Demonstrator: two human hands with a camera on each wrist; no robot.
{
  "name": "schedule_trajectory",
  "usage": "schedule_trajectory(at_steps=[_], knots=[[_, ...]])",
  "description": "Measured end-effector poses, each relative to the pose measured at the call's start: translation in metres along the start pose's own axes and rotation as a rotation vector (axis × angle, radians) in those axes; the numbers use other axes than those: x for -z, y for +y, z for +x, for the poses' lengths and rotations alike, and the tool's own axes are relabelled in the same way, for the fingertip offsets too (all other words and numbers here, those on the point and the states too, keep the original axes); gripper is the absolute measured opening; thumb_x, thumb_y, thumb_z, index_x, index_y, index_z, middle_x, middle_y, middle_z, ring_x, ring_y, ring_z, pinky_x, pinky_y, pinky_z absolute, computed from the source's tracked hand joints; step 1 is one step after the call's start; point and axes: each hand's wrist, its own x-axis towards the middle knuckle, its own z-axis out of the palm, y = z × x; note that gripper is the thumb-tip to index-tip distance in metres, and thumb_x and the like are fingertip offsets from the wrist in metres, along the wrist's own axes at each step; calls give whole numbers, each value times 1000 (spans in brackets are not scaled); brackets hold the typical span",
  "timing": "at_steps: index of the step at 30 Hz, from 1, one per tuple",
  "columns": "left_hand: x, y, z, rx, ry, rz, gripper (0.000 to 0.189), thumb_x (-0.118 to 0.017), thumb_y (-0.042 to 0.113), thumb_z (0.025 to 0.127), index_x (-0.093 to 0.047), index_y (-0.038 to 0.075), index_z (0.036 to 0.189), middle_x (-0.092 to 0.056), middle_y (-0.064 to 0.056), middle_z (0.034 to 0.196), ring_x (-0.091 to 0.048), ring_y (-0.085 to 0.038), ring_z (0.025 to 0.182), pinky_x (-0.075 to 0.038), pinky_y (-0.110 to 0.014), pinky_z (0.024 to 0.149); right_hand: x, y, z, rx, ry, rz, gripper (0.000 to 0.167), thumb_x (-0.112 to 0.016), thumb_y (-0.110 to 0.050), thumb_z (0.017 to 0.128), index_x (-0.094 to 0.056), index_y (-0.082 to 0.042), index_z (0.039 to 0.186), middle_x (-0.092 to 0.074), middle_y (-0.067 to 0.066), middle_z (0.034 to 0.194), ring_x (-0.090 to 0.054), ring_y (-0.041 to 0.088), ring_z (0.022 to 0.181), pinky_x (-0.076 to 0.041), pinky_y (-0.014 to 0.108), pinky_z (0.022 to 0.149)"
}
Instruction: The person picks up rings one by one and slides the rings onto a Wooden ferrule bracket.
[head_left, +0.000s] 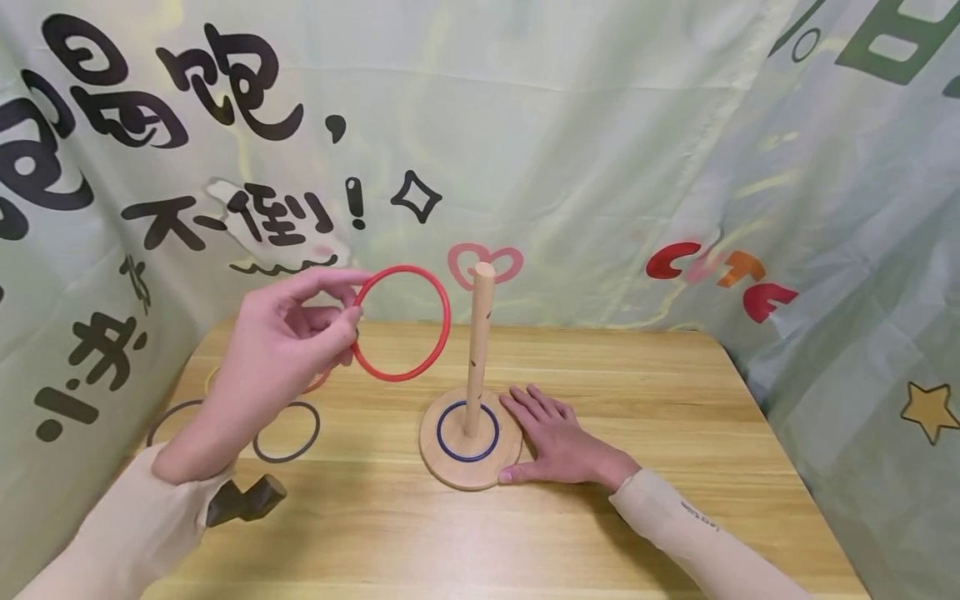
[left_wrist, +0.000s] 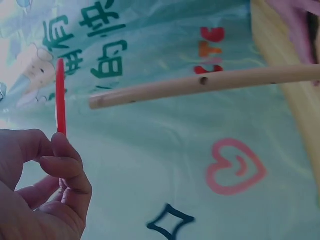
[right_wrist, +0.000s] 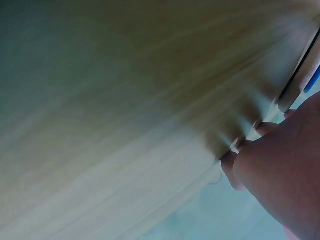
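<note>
A red ring (head_left: 447,321) is pinched at its left side by my left hand (head_left: 300,329), raised above the table to the left of a wooden peg (head_left: 481,342). The left wrist view shows the ring (left_wrist: 60,97) nearly edge-on, apart from the peg (left_wrist: 165,90). The peg stands upright on a round wooden base (head_left: 435,454). Around its foot a dark blue ring (head_left: 468,459) lies on the base. My right hand (head_left: 551,442) rests at the base's right edge with its fingers spread; the right wrist view shows this hand (right_wrist: 280,160) low on the table.
Left on the wooden table (head_left: 600,533) lie a dark ring (head_left: 318,425), another dark ring (head_left: 152,427) and a yellow ring (head_left: 208,382), all partly behind my left arm. Part of a red ring (head_left: 321,382) shows beneath my hand. Printed curtains (head_left: 600,167) enclose the table.
</note>
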Motion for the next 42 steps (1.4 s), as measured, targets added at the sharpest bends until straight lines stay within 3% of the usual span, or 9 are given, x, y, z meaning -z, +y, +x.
schedule_trajectory(at_steps=[4,7,17,30,42], knots=[[-9,10,14,1,-40,-40,34,-69,-2,102,-76,12,133,-63,-10,99,-64,-25,58,-34,-26,39,1,-1,1,-2,0,-7,119,-74,-75,91,-20,-11,175,-15,16,180,-3,43,165,-18,72,123],[-17,12,23,0,-61,-86,35,-67,-4,101,-76,9,132,-63,-8,99,-64,-25,60,-40,-24,46,1,-1,1,-2,0,-6,119,-75,-74,91,-21,-10,175,-16,17,180,-4,44,165,-19,73,123],[-44,4,38,27,-140,-147,34,-65,-4,101,-74,6,133,-61,-15,100,-65,-24,62,-45,-24,52,-1,-1,-1,-10,5,-10,119,-73,-77,90,-22,-12,175,-16,16,180,-4,43,165,-19,73,123],[-63,-31,39,120,-163,-154,31,-66,-3,102,-73,2,132,-60,-15,101,-64,-20,61,-46,-23,52,0,0,1,-8,4,-11,120,-73,-78,89,-21,-12,175,-15,16,180,-4,43,165,-19,72,123],[-81,-83,22,237,-201,-146,33,-64,-6,101,-70,-1,133,-60,-13,100,-64,-20,60,-48,-24,51,0,-1,1,-8,-2,-10,121,-73,-77,90,-18,-12,176,-14,14,180,-3,43,165,-19,71,123]])
